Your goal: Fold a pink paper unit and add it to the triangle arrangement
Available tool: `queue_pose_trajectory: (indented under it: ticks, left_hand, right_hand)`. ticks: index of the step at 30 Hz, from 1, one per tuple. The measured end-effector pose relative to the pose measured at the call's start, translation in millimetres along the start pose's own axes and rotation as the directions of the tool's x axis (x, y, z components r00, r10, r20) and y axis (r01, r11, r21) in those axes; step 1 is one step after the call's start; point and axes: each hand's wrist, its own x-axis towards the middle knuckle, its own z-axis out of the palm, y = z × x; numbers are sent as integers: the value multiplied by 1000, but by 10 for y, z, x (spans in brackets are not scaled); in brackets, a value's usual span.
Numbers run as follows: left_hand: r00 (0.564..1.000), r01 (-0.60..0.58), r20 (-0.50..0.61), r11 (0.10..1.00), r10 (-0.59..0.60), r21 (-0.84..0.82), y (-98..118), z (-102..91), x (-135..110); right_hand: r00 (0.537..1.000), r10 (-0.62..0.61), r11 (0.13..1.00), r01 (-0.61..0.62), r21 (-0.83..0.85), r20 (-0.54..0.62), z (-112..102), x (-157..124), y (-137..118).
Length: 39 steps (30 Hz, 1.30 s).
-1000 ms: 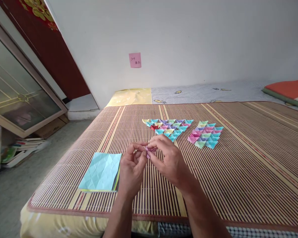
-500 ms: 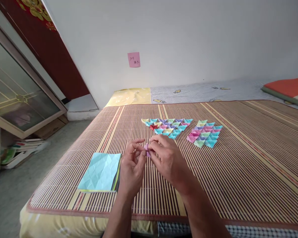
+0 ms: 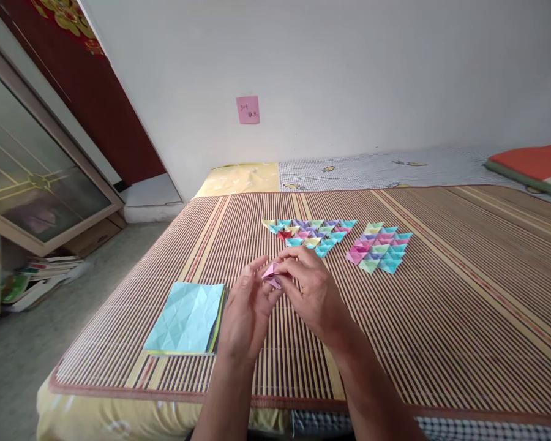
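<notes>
Between finger and thumb, my right hand (image 3: 310,285) pinches a small pink folded-paper piece (image 3: 270,275) with pointed flaps. My left hand (image 3: 250,306) is open with the palm turned up. Its fingers lie behind and under the pink piece, while its thumb stands apart from it; whether they bear its weight I cannot tell. Left of my left hand lies a stack of square paper with a creased light-blue sheet (image 3: 186,317) on top. Beyond my hands, small folded-paper boats in many colours sit in a larger group (image 3: 310,233) and a smaller group (image 3: 380,248).
A striped bamboo mat (image 3: 441,318) covers the bed under everything. A pink note (image 3: 248,110) is stuck on the white wall behind. An orange and green folded item (image 3: 532,165) lies far right. On the left are a glass-paned door (image 3: 41,171) and books (image 3: 41,278) on the floor.
My left hand has let go of the pink paper piece, its thumb moving away to the left and its palm opening. The piece has turned and shows more of its flaps.
</notes>
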Motion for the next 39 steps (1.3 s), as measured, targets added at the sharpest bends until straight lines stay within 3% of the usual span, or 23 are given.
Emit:
queue_pose_trajectory:
  ticks: [5,13,16,22,31,39]
  left_hand:
    - [969,222,151,959,-197,-176,-45,39,33]
    - [945,317,52,862,-324,-395,-36,92,50]
    - [930,348,61,815,-363,-463,1,123,45]
    - [923,365,89,780,-374,-508,14,108,54]
    - [930,316,-14,822,-366,-474,-17,45,85]
    - [924,256,-141,849,-355,-463,1,90,99]
  right_hand:
    - [999,-23,996,25,-85,29,50,-17,27]
    - [997,-67,984,72,-164,39,121,-38,55]
    - [996,-68,977,77,-200,50,110,-36,56]
    - [998,-44,989,51,-137,55,81,-36,82]
    - [993,46,986,-63,157,109,-77,-19,10]
    - [991,133,988,-130,85,-29,-48,-30,38]
